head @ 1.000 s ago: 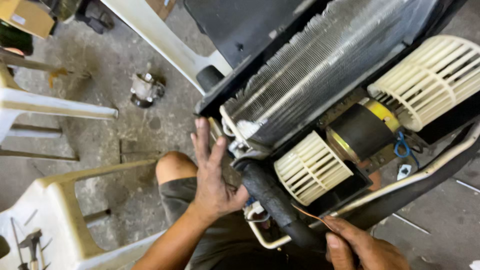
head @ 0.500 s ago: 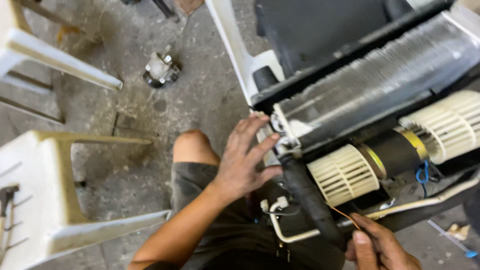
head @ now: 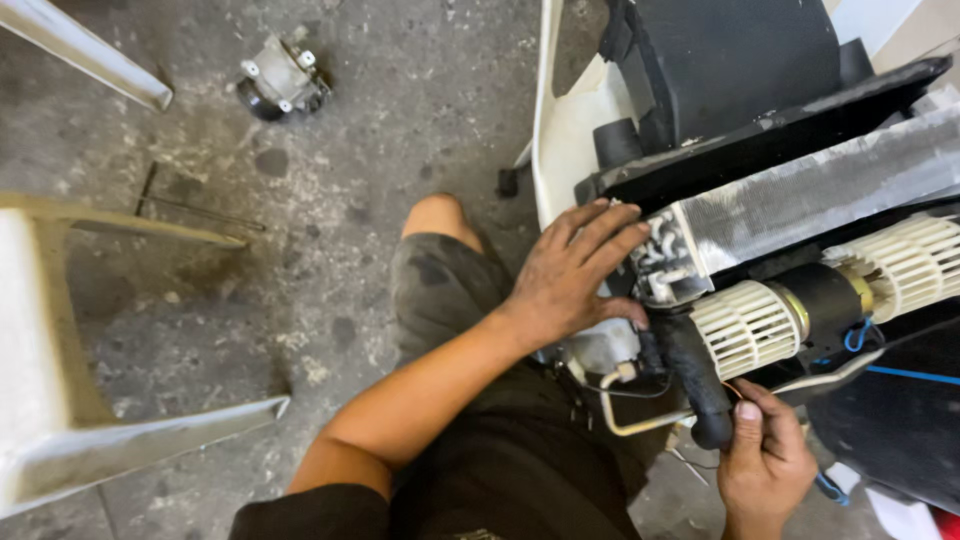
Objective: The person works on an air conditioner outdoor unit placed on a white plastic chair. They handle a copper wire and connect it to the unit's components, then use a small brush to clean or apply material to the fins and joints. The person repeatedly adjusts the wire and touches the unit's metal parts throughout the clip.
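One air-conditioner unit (head: 800,200) lies open before you, its one finned coil (head: 830,190) running along the top. Below it sit two cream blower wheels (head: 745,325), with one dark motor (head: 825,300) between them. One black insulated pipe (head: 690,370) runs down from the coil's end. Your left hand (head: 570,275) rests flat, fingers spread, on the coil's end. Your right hand (head: 765,460) is closed around the pipe's lower end. One small metal part (head: 280,80) lies well apart on the concrete floor (head: 330,250).

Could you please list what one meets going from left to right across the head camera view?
Cream plastic chair → small grey metal part on the floor → left hand → right hand → cream ribbed blower wheel.
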